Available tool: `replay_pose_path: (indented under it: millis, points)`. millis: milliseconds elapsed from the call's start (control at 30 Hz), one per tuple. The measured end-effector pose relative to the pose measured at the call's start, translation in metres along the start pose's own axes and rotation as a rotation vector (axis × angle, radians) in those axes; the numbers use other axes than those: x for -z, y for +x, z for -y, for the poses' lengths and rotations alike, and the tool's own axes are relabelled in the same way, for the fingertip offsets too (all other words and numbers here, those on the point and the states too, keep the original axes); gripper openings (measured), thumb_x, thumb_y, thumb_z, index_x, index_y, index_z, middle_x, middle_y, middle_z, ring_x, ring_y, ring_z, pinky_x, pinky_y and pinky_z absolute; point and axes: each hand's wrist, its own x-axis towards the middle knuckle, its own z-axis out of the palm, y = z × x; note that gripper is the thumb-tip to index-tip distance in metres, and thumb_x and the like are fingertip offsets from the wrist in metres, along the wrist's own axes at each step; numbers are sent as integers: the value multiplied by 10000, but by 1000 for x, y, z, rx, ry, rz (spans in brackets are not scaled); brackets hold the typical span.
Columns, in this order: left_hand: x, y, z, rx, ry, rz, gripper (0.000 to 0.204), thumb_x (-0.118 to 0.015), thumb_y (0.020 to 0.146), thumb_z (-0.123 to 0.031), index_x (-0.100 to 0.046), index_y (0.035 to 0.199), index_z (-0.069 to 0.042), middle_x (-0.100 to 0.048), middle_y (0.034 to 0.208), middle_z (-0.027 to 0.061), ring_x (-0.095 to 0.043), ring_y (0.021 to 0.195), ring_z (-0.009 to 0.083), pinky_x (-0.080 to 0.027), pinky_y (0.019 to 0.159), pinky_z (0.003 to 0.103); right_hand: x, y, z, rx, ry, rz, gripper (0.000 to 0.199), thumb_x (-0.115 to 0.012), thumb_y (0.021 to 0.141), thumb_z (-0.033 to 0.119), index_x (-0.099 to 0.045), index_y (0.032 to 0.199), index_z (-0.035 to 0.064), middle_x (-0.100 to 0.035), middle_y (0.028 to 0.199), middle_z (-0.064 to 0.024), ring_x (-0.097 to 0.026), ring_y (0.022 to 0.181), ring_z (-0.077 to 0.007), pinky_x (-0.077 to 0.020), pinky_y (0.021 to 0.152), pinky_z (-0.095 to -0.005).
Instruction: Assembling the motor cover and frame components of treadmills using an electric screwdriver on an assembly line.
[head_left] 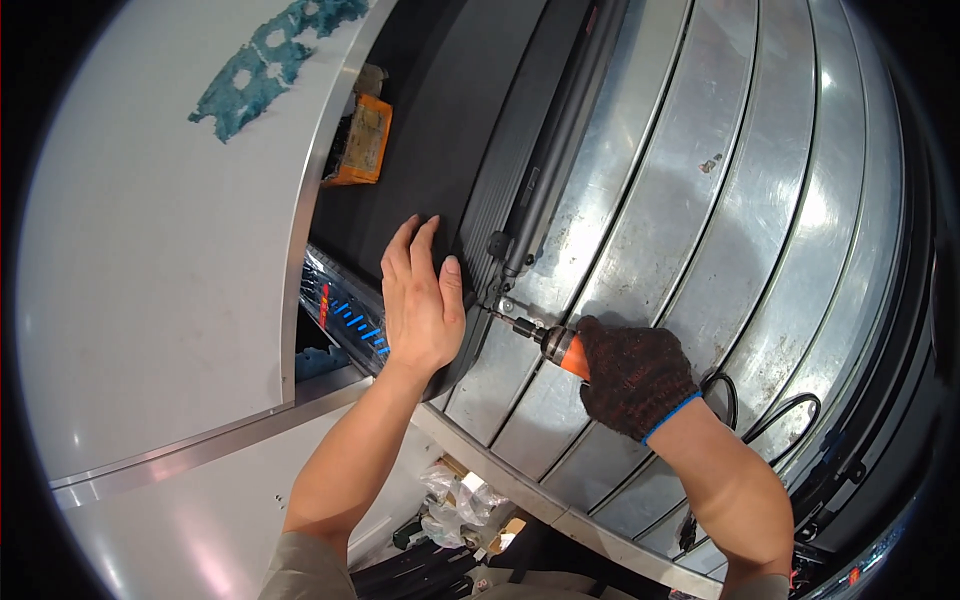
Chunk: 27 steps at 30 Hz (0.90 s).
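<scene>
My left hand (420, 300), bare, lies flat with fingers stretched out on the near end of a long black panel (430, 130). In my right hand (640, 375), which wears a dark knitted glove with a blue cuff, is a power screwdriver (574, 355) with an orange body. Its thin bit points left and meets the panel's edge just right of my left thumb, by a small metal fitting (505, 304). The exact contact at the tip is too small to tell. A black tube (545, 185) runs along the panel's ribbed right edge, ending at a black joint.
Shiny metal slats (690, 180) form the bench under the panel. Left of it stands a light board (150, 280) with a metal rim. An orange box (368, 140) sits beside the panel. A black cable (795, 402) loops right of my glove; clear plastic bags (455, 505) lie below.
</scene>
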Motion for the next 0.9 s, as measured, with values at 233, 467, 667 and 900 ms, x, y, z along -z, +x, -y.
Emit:
replay_pose_path:
  millis: [233,467,667,900]
  points:
    - [-28,-2,10,55,-20,-48,544,-553,1017,-240,-414,1475,19,-402,1491,266,-422,1355,450,-352,1152,515,-18,16,-1,-33,-82,-40,422,-679,812,254,-596,1175,54,-730,879,-166,-730,817,-370,-569,734,-510]
    - [-89,95,119,647,-130,-288,856,-646,933,-499,-366,1537,39,-433,1502,373,-406,1432,458,-356,1180,453,-31,-8,-20,-93,-41,-9,654,-741,799,485,-550,1251,53,-733,975,-194,-727,904,-397,-578,793,-510]
    - [-146,139,138,533,-258,-343,850,-646,891,-662,-541,1471,-49,-543,1498,227,-505,1382,424,-406,1142,454,-70,-74,-70,-495,49,127,792,-758,752,584,-538,1325,85,-724,1079,-216,-711,997,-428,-575,875,-507]
    - [-150,113,21,457,-327,-359,361,-769,892,-250,-644,1116,4,-653,1132,311,-633,1042,512,-536,882,544,-109,-95,-119,-511,121,-145,782,-778,730,587,-579,1294,84,-722,1107,-200,-709,1030,-402,-573,895,-504]
